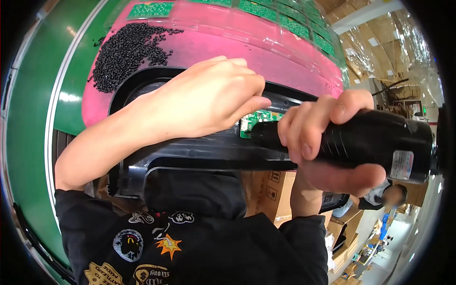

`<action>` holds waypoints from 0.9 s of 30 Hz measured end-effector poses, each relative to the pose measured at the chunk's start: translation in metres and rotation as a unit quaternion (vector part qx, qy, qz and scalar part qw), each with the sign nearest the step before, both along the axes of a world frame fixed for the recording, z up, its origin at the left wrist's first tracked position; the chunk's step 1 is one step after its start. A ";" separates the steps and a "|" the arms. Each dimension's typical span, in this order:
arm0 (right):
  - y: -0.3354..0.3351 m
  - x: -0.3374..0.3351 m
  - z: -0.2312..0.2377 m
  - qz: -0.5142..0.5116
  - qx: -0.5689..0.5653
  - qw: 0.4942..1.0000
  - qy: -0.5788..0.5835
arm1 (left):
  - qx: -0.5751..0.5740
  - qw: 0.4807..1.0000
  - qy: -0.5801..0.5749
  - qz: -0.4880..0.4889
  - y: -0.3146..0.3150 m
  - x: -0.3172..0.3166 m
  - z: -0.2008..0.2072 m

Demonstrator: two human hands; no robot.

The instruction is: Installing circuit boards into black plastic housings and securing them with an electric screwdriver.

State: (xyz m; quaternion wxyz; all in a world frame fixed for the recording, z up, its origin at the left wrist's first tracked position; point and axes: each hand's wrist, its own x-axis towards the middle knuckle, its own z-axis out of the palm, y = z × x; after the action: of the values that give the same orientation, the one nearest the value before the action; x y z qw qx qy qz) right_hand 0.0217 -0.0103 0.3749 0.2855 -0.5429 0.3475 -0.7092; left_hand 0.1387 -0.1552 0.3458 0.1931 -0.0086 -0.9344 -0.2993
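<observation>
I watch from afar as the right hand (316,123) clutches a black driver (375,137) pointed at the board (261,116) inside the tray (199,151), the left hand (221,92) curled close, its hold unclear to me, pink mat (294,71) running from the tray's far rim to plastic packs (237,29), green worktop (38,118) left, cartons (268,202) right.

My feed shows a green bench (78,71) bearing a pink mat (213,45). Left of and beyond the left fingers (252,85), small black pieces (128,52) lie heaped; farther beyond the right fingers (312,126) stand clear trays (259,35); underneath both, a black plastic shell (199,154) overlaps the mat.
</observation>
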 end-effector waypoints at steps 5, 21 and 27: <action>-0.006 -0.001 -0.006 0.057 -0.039 0.998 -0.012 | 0.001 0.998 0.067 -0.020 0.000 0.001 -0.009; 0.003 0.006 0.008 -0.014 -0.062 0.997 -0.036 | -0.039 0.994 0.040 -0.089 -0.008 0.008 -0.008; 0.014 -0.006 0.029 -0.028 -0.126 0.990 -0.049 | -0.019 0.992 0.059 -0.112 -0.004 -0.002 0.001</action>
State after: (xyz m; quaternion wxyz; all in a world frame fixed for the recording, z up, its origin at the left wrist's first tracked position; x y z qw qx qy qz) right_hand 0.0157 0.0037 0.4039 0.2115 -0.5295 0.2563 -0.7805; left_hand 0.1367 -0.1592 0.3465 0.2124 -0.1346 -0.9201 -0.3002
